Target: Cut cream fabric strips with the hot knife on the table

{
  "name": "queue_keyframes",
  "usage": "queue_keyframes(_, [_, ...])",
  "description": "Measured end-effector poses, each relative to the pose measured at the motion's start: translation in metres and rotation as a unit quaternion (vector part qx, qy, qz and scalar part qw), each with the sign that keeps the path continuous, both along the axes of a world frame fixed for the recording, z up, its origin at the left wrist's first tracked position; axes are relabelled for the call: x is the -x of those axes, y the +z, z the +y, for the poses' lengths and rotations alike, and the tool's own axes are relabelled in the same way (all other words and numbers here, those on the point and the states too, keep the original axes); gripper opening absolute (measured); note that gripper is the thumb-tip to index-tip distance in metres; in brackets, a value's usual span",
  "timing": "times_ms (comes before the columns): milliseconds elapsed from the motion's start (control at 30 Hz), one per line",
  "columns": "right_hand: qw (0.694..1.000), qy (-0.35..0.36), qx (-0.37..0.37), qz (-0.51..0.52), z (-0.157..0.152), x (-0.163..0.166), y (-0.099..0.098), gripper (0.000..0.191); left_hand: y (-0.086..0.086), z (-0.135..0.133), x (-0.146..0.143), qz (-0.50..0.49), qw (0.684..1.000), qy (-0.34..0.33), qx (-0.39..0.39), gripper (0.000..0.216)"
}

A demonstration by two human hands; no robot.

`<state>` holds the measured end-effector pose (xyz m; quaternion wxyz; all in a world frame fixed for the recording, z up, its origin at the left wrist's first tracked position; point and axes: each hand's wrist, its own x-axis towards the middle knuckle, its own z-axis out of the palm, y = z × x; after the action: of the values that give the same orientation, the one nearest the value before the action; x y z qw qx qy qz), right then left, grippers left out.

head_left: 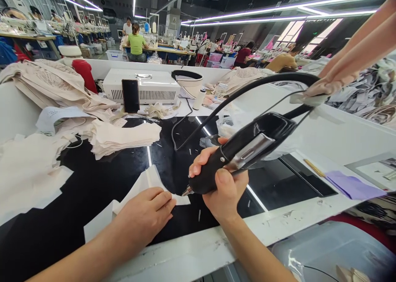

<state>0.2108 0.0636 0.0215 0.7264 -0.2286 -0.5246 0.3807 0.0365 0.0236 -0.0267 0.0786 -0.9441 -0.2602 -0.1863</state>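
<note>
My right hand [221, 183] is wrapped round the grip of a black hand-held cutting tool [247, 148] with a metal lever and a black cable running up and back. Its tip touches the edge of a white fabric piece [145, 183] lying on the black glossy table [102, 179]. My left hand [148, 214] lies on that fabric piece with fingers together, pressing it flat beside the tool's tip.
Stacks of cream fabric pieces [123, 135] lie at the left. A white machine box [145, 86] with a phone [130, 95] leaning on it stands at the back. Another person's arm [355, 53] reaches in at the upper right. People sit at benches behind.
</note>
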Motion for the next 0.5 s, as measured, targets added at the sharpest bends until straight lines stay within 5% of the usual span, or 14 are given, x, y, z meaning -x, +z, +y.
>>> queue_keyframes(500, [1.000,0.005,0.003,0.011,-0.0006,0.0003,0.0023,0.039,-0.0042,0.0011,0.0001,-0.010,1.000,-0.003,-0.007,0.029])
